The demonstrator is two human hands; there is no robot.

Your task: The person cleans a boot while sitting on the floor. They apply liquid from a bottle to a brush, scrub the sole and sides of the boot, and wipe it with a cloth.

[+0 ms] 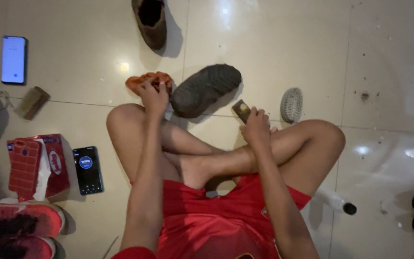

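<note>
The person sits cross-legged on the pale tiled floor (pixel 274 43) in red shorts (pixel 207 216), and both hands are out in front of the knees; the left hand (pixel 153 96) is closed on an orange cloth (pixel 142 80), fingers bunched into the fabric, the cloth lying on the tile just beside the toe of a dark shoe (pixel 206 89); that shoe lies on its side with the ridged sole facing up, right in front of the crossed shins, between the two hands; the right hand (pixel 256 127) grips a small brown block (pixel 242 110), probably a brush or a bar, too dim to tell which, fingers wrapped round its lower end while the top sticks out toward the shoe, close but apart from it.

Further off, a second brown shoe (pixel 150 20) stands at the top edge, opening up; a round grey scrubber (pixel 292 104) lies on the tile just beyond the right knee; a white bottle with a dark cap (pixel 337 202) lies beside the right thigh.

Off to the left, a phone with a lit pale screen (pixel 14 59) lies flat; a second phone with a dark screen (pixel 88 170) sits near the left thigh; next to it a red box (pixel 39 165) with white paper sticking out; a small brown brush (pixel 31 101) lies above that; red sneakers (pixel 22 228) fill the bottom corner.
</note>
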